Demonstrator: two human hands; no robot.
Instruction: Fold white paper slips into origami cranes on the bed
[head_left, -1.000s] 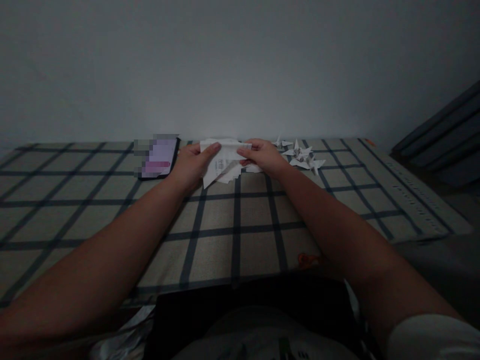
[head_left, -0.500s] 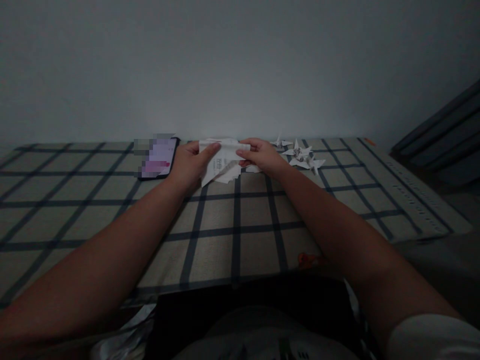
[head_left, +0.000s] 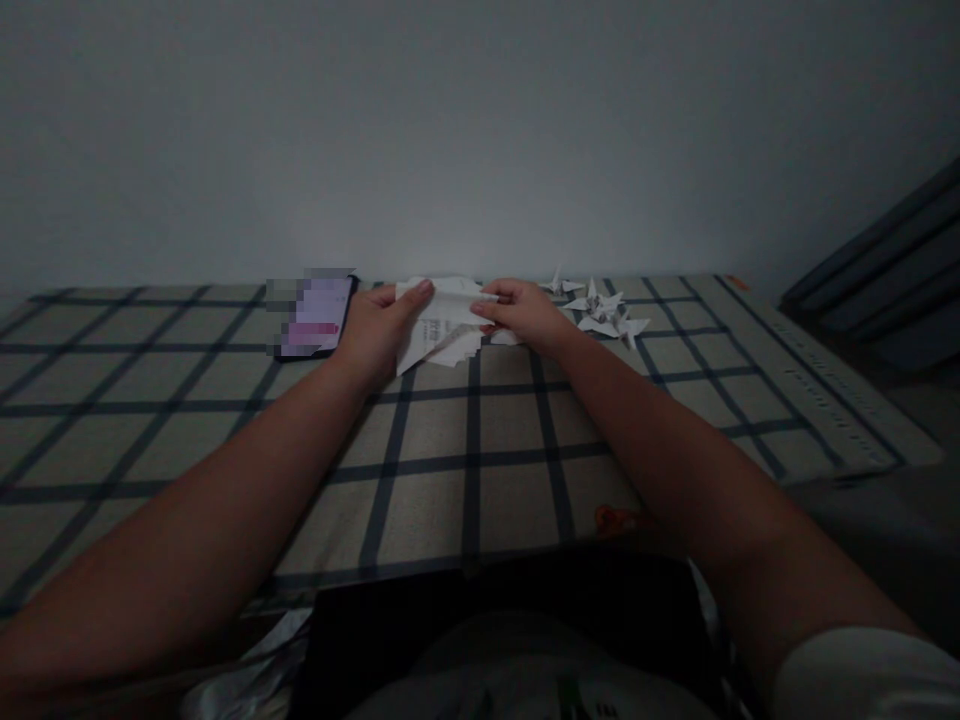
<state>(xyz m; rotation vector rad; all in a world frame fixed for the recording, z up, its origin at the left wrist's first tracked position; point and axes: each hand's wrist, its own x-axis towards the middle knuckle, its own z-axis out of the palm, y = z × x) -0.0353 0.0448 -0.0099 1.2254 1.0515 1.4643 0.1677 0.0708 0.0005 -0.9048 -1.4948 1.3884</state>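
Note:
Between my hands is a white sheet of paper (head_left: pixel 448 308) with dark printing, its lower edge slanted. My left hand (head_left: pixel 381 325) is closed on its left side, the thumb lying on top. The fingers of my right hand (head_left: pixel 521 312) pinch its upper right corner. More white paper (head_left: pixel 459 352) shows beneath the sheet; how many pieces lie there I cannot tell. To the right of my right hand, several folded white paper cranes (head_left: pixel 600 308) rest in a cluster on the cloth.
A phone (head_left: pixel 315 315) with a lit screen lies left of my left hand. The checked tablecloth (head_left: pixel 510 420) covers the table, with a plain wall (head_left: pixel 480 140) behind. Something orange (head_left: pixel 616 519) sits near the front edge. A dark curtain (head_left: pixel 892 270) hangs at the right.
My left hand has shifted slightly left with the paper's left side, the thumb moving a little up and left. The right hand stays almost in place, still pinching the corner.

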